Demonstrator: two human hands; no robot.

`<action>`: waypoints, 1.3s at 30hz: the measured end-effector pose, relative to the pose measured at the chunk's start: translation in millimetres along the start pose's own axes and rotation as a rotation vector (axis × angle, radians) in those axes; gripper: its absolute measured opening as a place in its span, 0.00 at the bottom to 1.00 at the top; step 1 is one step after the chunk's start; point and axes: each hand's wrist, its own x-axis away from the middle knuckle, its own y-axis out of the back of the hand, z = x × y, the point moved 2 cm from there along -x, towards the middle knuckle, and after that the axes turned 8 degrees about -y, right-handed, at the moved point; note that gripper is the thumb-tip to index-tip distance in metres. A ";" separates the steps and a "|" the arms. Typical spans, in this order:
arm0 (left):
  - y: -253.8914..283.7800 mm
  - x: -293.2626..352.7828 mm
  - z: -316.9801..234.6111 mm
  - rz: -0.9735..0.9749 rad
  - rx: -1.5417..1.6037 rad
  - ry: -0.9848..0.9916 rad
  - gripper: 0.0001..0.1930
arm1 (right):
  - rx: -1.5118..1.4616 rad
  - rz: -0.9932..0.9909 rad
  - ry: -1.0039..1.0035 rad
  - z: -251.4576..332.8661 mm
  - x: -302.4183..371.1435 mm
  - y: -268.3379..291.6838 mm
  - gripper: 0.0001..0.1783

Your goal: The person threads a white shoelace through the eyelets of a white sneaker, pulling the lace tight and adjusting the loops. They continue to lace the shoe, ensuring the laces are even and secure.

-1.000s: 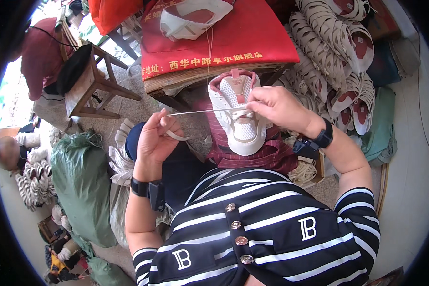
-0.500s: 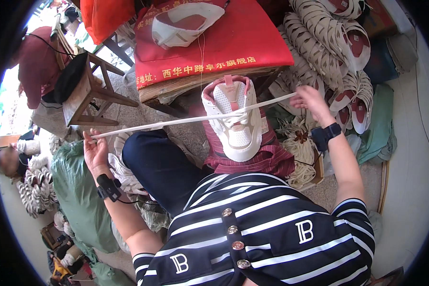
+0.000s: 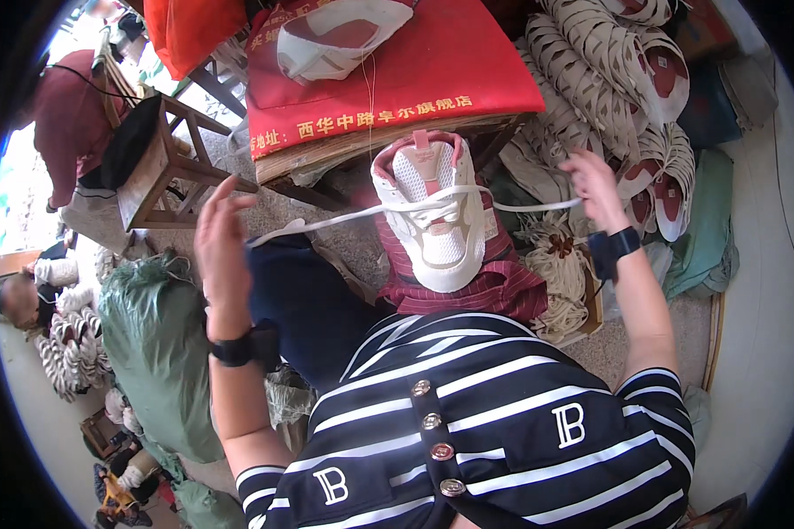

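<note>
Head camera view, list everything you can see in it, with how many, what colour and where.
shoe: one, white with pink trim, on a striped cloth at centre
lace: one, white, threaded through the shoe, ends running out to both hands
striped cloth: one, dark red, under the shoe
red cloth: one, over the bench beyond the shoe
shoe upper: one, white and red, on the red cloth
stacked shoe uppers: many, cream and red, upper right
lace bundle: one, cream, right of the shoe
green sack: one, lower left
wooden stool: one, brown, upper left
left hand: raised, at the lace's left end
right hand: holds the lace's right end
</note>
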 end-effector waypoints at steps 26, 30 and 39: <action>-136.0 52.6 29.7 0.466 -0.157 0.099 0.12 | 1.255 0.352 1.234 66.6 110.8 -192.3 0.08; -143.0 55.4 10.4 0.428 -0.381 -0.097 0.11 | 1.270 0.411 1.195 70.9 104.3 -192.8 0.08; -162.9 51.9 -13.8 0.497 -0.907 -0.634 0.07 | 1.352 0.528 1.035 73.8 95.5 -192.2 0.08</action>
